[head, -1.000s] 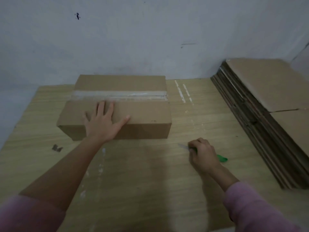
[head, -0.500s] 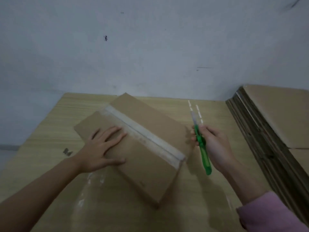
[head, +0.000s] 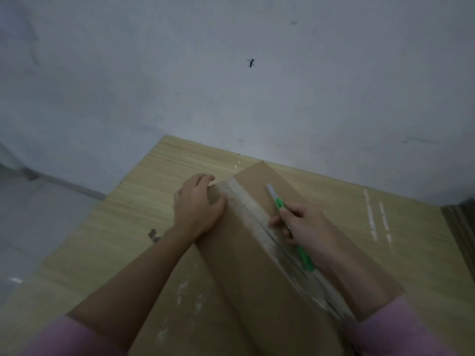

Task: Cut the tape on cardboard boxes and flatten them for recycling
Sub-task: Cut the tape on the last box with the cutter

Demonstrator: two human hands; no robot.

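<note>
Box (head: 257, 265) near end (cut off)

Two bare forearms reach in from the bottom edge, each ending in a bare hand: the left hand (head: 196, 210) and the right hand (head: 307, 223). Neither hand shows a glove, ring, watch or bracelet. Both arms wear pale pink sleeves, the left sleeve (head: 69, 337) and the right sleeve (head: 401, 332), of soft, plain fabric, pushed up so that the forearms are uncovered below them.
</note>
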